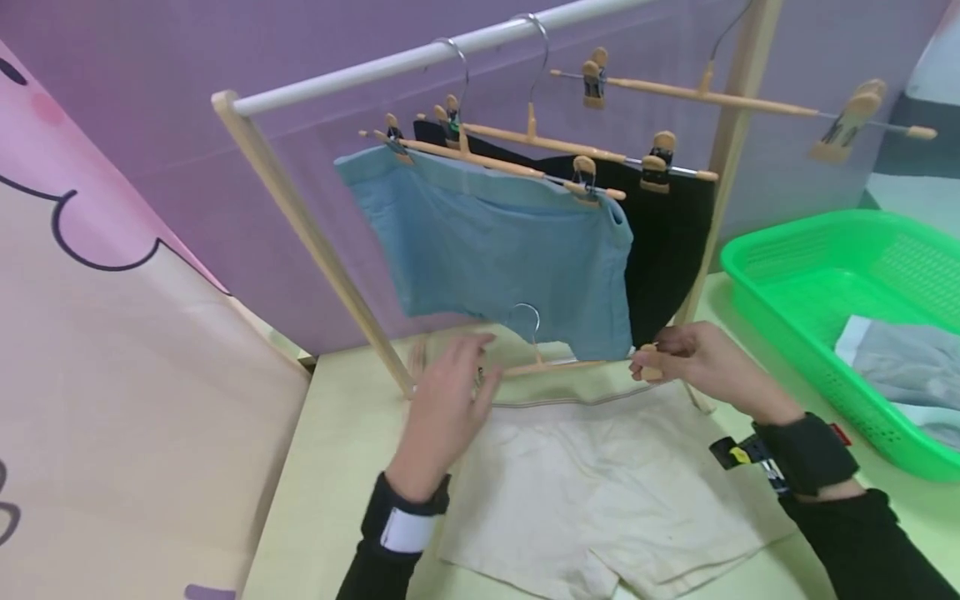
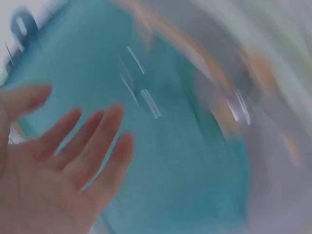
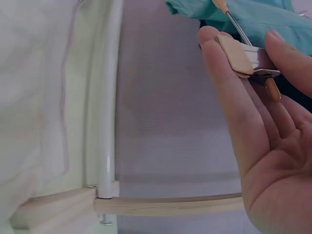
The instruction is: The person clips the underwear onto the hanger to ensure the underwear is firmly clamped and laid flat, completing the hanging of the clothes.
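My right hand pinches the wooden clip at the right end of a pant hanger. This hanger is held low, its metal hook upward, in front of hanging light-blue shorts. My left hand is near the hanger's left end, its fingers spread; it looks blurred and holds nothing in the left wrist view. Cream shorts lie flat on the table just below the hanger, waistband toward the rack.
A wooden rack with a white rod carries the blue shorts, a black garment and a bare clip hanger. On the right stands a green basket with a grey garment inside. A purple backdrop is behind.
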Demonstrator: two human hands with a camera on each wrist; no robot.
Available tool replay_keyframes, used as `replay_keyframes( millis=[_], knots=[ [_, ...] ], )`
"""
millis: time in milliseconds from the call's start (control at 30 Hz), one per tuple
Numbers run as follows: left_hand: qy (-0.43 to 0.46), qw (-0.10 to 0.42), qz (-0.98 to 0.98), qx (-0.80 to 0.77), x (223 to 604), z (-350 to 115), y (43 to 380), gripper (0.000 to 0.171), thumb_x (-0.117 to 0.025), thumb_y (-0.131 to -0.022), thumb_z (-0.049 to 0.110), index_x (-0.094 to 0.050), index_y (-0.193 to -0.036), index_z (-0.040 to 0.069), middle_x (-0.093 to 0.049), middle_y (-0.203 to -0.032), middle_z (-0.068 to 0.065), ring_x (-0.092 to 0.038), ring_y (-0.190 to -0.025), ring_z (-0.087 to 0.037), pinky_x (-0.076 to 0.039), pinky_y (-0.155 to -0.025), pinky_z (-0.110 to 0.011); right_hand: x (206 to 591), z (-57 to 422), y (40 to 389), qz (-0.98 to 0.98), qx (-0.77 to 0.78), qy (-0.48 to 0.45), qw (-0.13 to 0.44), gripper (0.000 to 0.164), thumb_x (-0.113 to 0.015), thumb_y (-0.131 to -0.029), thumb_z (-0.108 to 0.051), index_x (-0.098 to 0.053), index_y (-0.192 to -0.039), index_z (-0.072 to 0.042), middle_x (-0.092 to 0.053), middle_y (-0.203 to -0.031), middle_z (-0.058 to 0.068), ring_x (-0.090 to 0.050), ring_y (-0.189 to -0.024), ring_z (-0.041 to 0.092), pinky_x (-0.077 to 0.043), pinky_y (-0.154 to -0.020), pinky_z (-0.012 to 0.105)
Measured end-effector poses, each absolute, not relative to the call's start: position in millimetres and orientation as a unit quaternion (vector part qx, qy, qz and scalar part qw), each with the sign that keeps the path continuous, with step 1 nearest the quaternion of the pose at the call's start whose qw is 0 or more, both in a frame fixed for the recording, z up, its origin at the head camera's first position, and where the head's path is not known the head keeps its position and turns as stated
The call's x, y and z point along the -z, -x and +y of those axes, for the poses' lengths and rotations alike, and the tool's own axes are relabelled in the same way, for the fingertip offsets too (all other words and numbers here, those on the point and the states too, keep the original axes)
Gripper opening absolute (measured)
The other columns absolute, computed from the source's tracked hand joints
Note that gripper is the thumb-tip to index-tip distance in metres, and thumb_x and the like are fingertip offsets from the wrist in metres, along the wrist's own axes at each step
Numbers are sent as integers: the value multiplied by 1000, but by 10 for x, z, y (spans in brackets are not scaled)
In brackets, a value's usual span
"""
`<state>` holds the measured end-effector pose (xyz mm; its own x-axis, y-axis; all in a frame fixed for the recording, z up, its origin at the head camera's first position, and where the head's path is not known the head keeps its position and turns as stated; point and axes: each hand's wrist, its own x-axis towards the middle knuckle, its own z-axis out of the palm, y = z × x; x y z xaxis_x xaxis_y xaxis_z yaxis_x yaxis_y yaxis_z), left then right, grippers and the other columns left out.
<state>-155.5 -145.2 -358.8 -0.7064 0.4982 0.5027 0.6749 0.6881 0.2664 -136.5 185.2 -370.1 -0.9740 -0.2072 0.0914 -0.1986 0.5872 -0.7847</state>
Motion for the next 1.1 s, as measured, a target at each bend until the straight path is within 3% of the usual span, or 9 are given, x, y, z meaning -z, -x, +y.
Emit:
replay_keyframes(
  millis=[100,233,333,400,467,533,600,967,1100],
  knots=[
    [413,87,-900,110,3757,-1181,1170,55,-62,-96,43,-51,-141,14,-57,-139,-6,-56,-125,-22,-43,-108,-44,3742,1846,1374,891,443,97,18,28,-65,-96,-37,-77,-90,-13,-76,-88,5,-68,-78,21,-51,-63,27],
    [461,-124,-879,-3,4044,-978,885,81,-62,-87,63,-33,-154,30,-31,-161,-1,-30,-148,-25,-37,-111,-52,3791,1816,1402,895,436,96,21,29,-69,-93,-41,-78,-83,-15,-75,-78,7,-52,-52,18,-37,-46,29],
    [445,-192,-874,-20,4155,-963,822,91,-68,-78,67,-27,-155,39,-19,-165,2,-18,-152,-27,-36,-108,-62,3839,1777,1433,889,443,112,28,26,-70,-92,-39,-79,-84,-15,-75,-78,6,-49,-46,17,-33,-42,29],
    [440,-206,-874,-24,4187,-995,790,93,-70,-77,66,-26,-155,41,-16,-166,2,-15,-152,-28,-37,-105,-66,3887,1751,1447,881,454,122,44,24,-69,-93,-36,-79,-91,-13,-76,-85,4,-62,-56,15,-41,-45,27],
    [437,-220,-872,-24,4192,-1041,750,93,-70,-77,65,-25,-155,41,-16,-166,3,-16,-152,-28,-39,-103,-66,3938,1727,1453,866,479,129,67,25,-68,-95,-32,-75,-103,-9,-76,-92,4,-71,-75,17,-52,-58,23],
    [436,-233,-869,-26,4204,-1091,695,91,-68,-79,67,-24,-155,42,-16,-166,3,-17,-152,-28,-40,-101,-66,3988,1706,1449,853,496,133,90,29,-65,-97,-30,-69,-112,-6,-75,-97,4,-71,-90,17,-57,-73,25],
    [428,-255,-867,-23,4221,-1138,636,86,-63,-83,69,-23,-155,43,-15,-166,5,-17,-152,-27,-40,-101,-66,4026,1684,1443,843,511,129,108,32,-64,-98,-31,-64,-116,-6,-73,-100,5,-69,-93,17,-56,-83,26],
    [399,-281,-872,-35,4320,-1258,453,73,-45,-90,74,-26,-154,44,-15,-165,5,-18,-151,-28,-45,-97,-65,4240,1569,1538,836,519,138,114,25,-62,-98,-32,-71,-99,-8,-71,-90,7,-63,-78,19,-55,-75,28],
    [424,-292,-856,-43,4160,-1277,517,69,-46,-92,71,-35,-152,40,-28,-161,7,-30,-147,-22,-51,-95,-50,4313,1545,1555,817,547,124,134,30,-64,-98,-30,-69,-104,-1,-71,-92,11,-68,-82,20,-59,-77,31]
  ],
)
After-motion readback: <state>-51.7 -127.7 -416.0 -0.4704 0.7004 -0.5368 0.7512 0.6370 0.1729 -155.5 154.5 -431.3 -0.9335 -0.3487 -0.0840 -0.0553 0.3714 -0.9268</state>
